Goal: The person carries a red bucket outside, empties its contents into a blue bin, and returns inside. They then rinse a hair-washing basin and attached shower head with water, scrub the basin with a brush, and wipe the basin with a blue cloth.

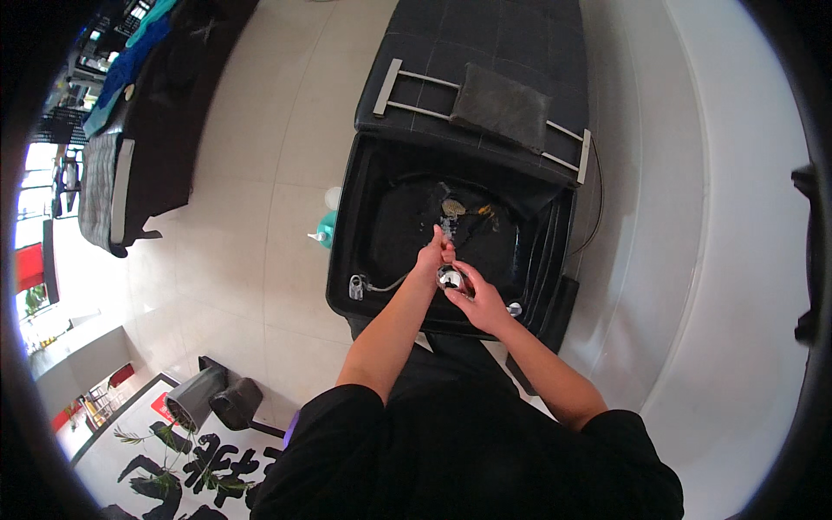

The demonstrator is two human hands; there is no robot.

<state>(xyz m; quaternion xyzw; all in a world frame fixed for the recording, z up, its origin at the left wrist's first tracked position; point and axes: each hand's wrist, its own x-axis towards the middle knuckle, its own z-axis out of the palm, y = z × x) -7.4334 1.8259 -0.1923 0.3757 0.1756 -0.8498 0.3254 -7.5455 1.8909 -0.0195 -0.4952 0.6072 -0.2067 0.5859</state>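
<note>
A black salon shampoo basin (390, 247) lies before me. Over its near part, my right hand (478, 299) curls around a round, shiny chrome fitting (450, 278), perhaps a shower head. My left hand (437, 253) is right beside it, thumb pointing away; whether it grips the fitting or its hose is hidden. A thin hose (390, 286) runs from under my left forearm to a chrome fitting (356, 287) at the basin's near left corner. Beyond my left hand, water or foam glistens below a pale drain strainer (453, 207) and a small yellow-orange thing (485, 210).
A black padded bed (481, 32) adjoins the basin's far side, with a metal rack (422, 79) and grey pad (500, 107) across it. A turquoise pump bottle (327, 229) stands left. The white wall (663, 195) is close at right. Grey bins (198, 396) stand lower left.
</note>
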